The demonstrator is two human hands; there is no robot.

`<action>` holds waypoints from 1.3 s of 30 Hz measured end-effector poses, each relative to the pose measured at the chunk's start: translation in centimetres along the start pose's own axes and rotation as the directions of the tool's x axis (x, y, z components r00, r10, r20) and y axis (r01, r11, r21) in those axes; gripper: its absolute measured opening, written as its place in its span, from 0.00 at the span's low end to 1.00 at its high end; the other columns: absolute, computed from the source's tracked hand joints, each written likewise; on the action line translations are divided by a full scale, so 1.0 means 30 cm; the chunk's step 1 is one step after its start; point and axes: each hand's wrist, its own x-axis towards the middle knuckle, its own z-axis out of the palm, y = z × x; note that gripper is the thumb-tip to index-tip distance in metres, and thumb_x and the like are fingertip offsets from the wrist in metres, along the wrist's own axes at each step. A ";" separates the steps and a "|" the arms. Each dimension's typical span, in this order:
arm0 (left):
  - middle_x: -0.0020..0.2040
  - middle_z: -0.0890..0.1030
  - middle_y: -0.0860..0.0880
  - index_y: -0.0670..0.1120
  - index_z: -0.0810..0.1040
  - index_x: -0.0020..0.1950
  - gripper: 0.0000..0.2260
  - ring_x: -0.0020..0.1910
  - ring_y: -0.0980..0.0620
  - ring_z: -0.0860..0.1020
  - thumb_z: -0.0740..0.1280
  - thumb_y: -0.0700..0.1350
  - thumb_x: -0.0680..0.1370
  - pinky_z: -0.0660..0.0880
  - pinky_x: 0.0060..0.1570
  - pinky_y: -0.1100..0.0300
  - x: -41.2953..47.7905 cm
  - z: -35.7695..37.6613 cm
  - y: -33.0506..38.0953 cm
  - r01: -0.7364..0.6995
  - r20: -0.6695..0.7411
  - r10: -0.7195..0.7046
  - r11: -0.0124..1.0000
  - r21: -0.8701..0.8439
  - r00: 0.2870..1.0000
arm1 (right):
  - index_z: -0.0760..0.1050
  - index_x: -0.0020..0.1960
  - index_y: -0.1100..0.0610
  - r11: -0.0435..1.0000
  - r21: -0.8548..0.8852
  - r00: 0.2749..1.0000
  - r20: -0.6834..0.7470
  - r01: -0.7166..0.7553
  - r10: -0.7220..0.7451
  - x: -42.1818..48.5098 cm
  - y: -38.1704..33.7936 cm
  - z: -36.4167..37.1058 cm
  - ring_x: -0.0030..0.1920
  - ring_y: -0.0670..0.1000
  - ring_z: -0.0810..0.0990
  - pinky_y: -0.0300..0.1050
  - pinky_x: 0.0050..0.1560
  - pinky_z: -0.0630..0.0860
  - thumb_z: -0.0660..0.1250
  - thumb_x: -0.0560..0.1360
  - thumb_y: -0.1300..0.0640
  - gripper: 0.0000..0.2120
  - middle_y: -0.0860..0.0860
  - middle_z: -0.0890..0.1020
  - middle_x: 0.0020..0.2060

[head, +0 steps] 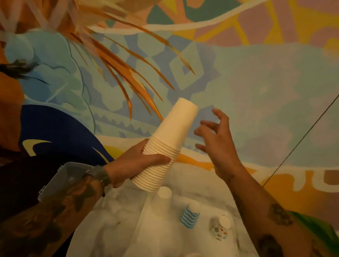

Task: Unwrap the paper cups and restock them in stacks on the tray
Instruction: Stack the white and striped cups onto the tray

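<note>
Cups in a tall white nested stack point(165, 149) tilt above the far edge of the marble worktop point(111, 227), bases up, gripped near the rims by the left hand point(137, 164), its fingers point(156, 158) wrapped around the lower rings. The right hand point(215, 142) hovers just beside the stack, fingers spread open, touching nothing. On the white tray point(172, 245) below stand a short white cup stack point(164, 192), a blue-striped cup stack point(190, 216) and a speckled cup stack point(219, 227), set apart.
</note>
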 end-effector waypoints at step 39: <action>0.57 0.70 0.55 0.51 0.64 0.69 0.43 0.55 0.53 0.71 0.72 0.67 0.59 0.72 0.58 0.52 0.095 -0.062 -0.420 0.162 -0.159 -0.117 0.934 0.317 0.980 | 0.70 0.65 0.53 0.876 0.298 0.919 0.009 -0.379 0.395 0.085 0.426 0.194 0.58 0.51 0.81 0.49 0.57 0.80 0.83 0.58 0.56 0.38 0.50 0.81 0.58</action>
